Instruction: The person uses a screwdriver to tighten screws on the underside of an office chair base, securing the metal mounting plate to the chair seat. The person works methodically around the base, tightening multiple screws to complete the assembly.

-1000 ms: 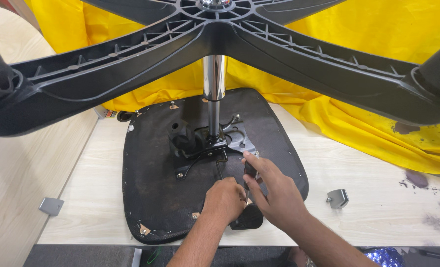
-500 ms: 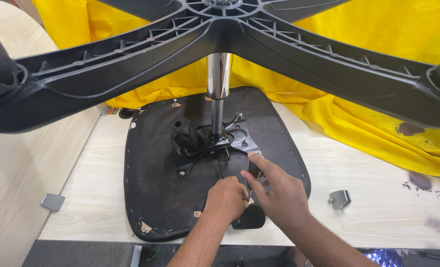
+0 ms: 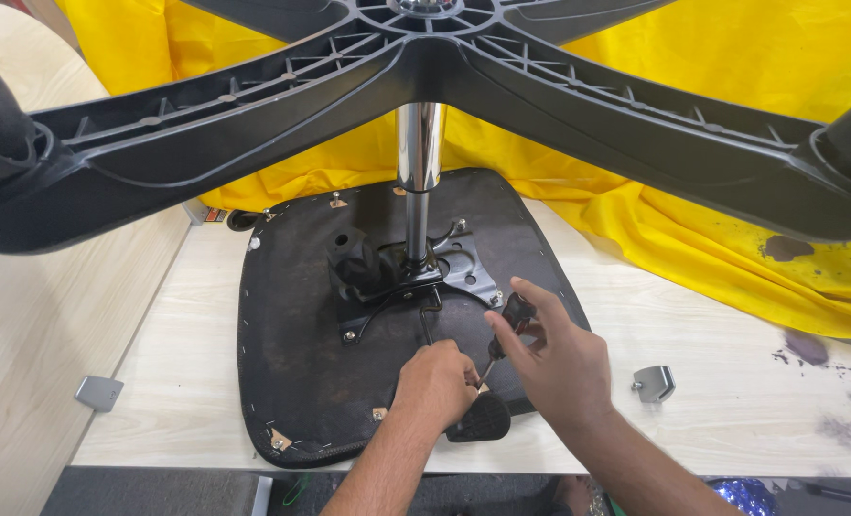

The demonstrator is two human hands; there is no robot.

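Screwdriver (image 3: pixel 504 328), short with a black handle, sits in the right hand (image 3: pixel 557 371), fingers wrapped on the handle, index finger stretched out, shaft angled down toward the left hand (image 3: pixel 437 383). Left hand is clenched into a fist at the screwdriver tip, pressed on the underside of an upturned office chair seat (image 3: pixel 291 325); what it pinches cannot be told. Seat lies flat on the light wood tabletop (image 3: pixel 712 420), black fabric stapled round the edge. Metal mounting plate (image 3: pixel 463 268) and black lever (image 3: pixel 429 318) sit at seat centre, chrome gas cylinder (image 3: pixel 419 172) rising upright to the black five-arm star base (image 3: pixel 425 57) overhead. Black knob (image 3: pixel 480 420) just below both hands. Small grey metal bracket (image 3: pixel 653 382) right of the seat, another bracket (image 3: pixel 98 392) far left. Yellow cloth (image 3: pixel 712 143) behind.
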